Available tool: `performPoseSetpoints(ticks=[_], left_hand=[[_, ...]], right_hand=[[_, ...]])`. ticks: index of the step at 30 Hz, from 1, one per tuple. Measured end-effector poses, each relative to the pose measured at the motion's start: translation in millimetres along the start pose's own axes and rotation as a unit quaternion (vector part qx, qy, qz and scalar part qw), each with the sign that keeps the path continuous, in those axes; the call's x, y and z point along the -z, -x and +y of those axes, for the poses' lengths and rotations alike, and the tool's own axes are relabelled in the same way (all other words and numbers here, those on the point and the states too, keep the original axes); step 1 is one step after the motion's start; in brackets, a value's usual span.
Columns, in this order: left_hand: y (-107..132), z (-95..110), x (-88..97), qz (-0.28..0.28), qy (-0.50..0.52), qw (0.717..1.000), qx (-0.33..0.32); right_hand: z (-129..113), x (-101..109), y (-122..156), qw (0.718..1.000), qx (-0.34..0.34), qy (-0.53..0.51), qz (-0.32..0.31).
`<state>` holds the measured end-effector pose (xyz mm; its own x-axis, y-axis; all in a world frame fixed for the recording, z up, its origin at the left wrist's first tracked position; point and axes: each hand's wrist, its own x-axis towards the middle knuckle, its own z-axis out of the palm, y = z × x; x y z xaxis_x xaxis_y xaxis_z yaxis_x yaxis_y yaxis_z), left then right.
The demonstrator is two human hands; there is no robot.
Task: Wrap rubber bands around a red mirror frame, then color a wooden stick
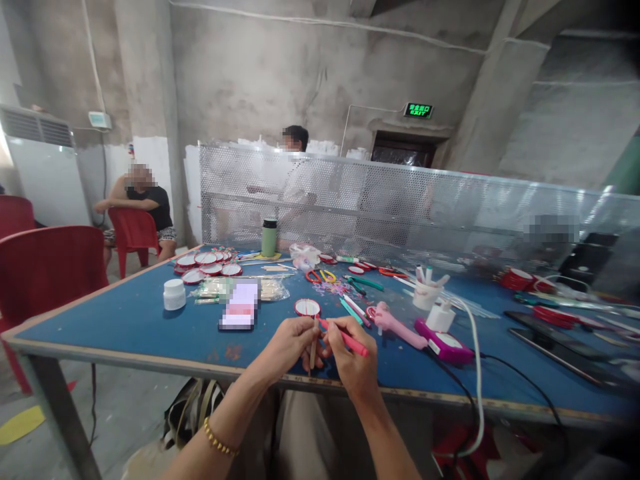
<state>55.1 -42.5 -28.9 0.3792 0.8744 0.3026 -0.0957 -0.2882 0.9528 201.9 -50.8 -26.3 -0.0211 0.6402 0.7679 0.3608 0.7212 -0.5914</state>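
My left hand is closed on a thin flat wooden stick, held upright over the table's front edge. My right hand grips a red marker pen, its tip at the upper part of the stick. Just beyond my hands lies a small round white disc with a red rim. Several marker pens, teal, pink and white, rest to its right. Whether the pen's tip touches the wood cannot be made out.
On the blue table are a phone, a white jar, bagged sticks, red-rimmed discs, a pink glue gun, a purple box with cables, and a cup of pens. A perforated metal screen stands behind.
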Motion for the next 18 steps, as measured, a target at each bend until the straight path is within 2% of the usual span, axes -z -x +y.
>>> performPoseSetpoints(ticks=[9, 18], left_hand=[[-0.3, 1.5, -0.8, -0.003, -0.001, 1.000, 0.000], [-1.2, -1.6, 0.2, -0.004, 0.010, 1.000, 0.000]], right_hand=[[3.0, -1.0, 1.4, 1.000, -0.010, -0.006, 0.027], [5.8, -1.4, 0.8, 1.000, -0.008, -0.002, 0.015]])
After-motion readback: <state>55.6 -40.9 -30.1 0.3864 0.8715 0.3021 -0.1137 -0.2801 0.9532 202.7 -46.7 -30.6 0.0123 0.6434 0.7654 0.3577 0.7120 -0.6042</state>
